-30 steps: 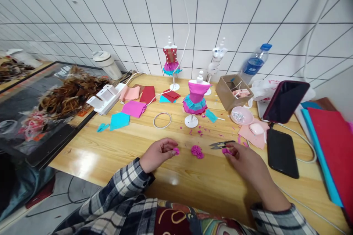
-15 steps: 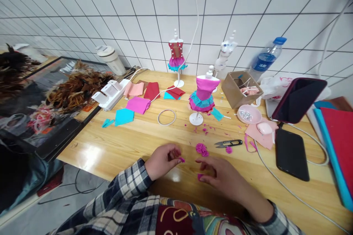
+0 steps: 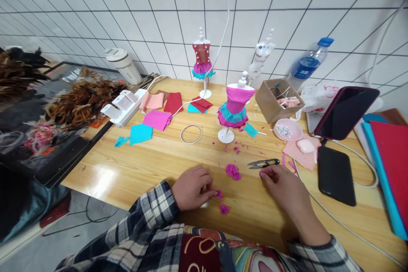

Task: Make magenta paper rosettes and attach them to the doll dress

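My left hand (image 3: 193,187) rests on the wooden table (image 3: 134,170) and pinches a small magenta fabric piece (image 3: 219,194) between its fingertips. A second tiny magenta piece (image 3: 224,208) lies loose just below it. My right hand (image 3: 287,189) reaches toward the small thread snips (image 3: 264,163), its fingertips touching a magenta scrap (image 3: 262,174) beside them. A magenta fabric rosette (image 3: 232,171) lies between the two hands. Behind stands a small mannequin in a pink and teal dress (image 3: 235,108).
Two more mannequins (image 3: 201,57) stand by the tiled wall. Fabric pieces (image 3: 157,119), a white ring (image 3: 191,133), a cardboard box (image 3: 276,100), a pink dish of beads (image 3: 287,130), a bottle (image 3: 307,63), two phones (image 3: 336,174) and cables lie around. Feathers (image 3: 83,100) fill the left table.
My right hand came in from the snips toward the left hand, dropped a magenta piece near the table's front edge, then moved back out to the scrap by the snips. The view shifted slightly.
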Tool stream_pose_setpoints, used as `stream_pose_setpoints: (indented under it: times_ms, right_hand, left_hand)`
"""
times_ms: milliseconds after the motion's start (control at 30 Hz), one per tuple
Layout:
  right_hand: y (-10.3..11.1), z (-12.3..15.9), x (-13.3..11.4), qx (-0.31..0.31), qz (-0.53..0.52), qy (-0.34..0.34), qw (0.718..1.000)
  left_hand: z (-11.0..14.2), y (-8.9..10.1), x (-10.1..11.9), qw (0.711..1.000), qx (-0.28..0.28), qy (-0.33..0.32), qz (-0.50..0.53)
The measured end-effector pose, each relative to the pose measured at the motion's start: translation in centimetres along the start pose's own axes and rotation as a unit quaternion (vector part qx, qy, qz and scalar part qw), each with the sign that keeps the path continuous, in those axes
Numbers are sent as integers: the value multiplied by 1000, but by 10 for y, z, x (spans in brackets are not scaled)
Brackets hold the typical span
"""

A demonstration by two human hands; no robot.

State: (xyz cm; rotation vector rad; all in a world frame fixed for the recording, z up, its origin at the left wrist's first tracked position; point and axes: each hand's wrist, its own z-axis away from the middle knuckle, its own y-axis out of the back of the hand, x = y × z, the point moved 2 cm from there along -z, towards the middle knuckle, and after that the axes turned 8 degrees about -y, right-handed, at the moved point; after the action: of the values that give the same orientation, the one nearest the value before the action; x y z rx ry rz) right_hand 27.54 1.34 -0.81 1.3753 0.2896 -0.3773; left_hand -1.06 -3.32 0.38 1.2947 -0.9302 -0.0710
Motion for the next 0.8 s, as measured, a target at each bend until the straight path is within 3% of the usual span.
stream_pose_setpoints:
  times_ms: [100,200,233,267,367,433,567,700,800]
  right_hand:
    - [-4,9,-18,-50,-86,73,992]
    - [-14,22,-42,-193,-130,167,958]
    - [-17,24,-47,-208,-129,189,951]
    - [-19,25,-51,-190,-116,202,954]
    - [-23,19,-54,-63,-30,215,974]
    - [-25,16,-55,-13,37,232,972]
    - [-27,18,-58,12,85,272,959]
    - [-27,28,-63,-30,-10,337,941]
    - [-29,33,-65,-45,-85,344,934]
  left_hand:
    - [1,2,-5,1000,17,-9,-16]
    - [3,2,-9,999,35,-30,8]
    - [3,2,-10,999,36,-38,12]
    - [4,1,-11,998,36,-48,15]
    - [5,0,-10,997,36,-71,14]
    - [5,-1,-9,997,42,-71,9]
    - [5,-1,-10,996,79,-39,3]
    - [8,0,-12,989,146,1,23]
    - [8,0,-12,987,157,2,29]
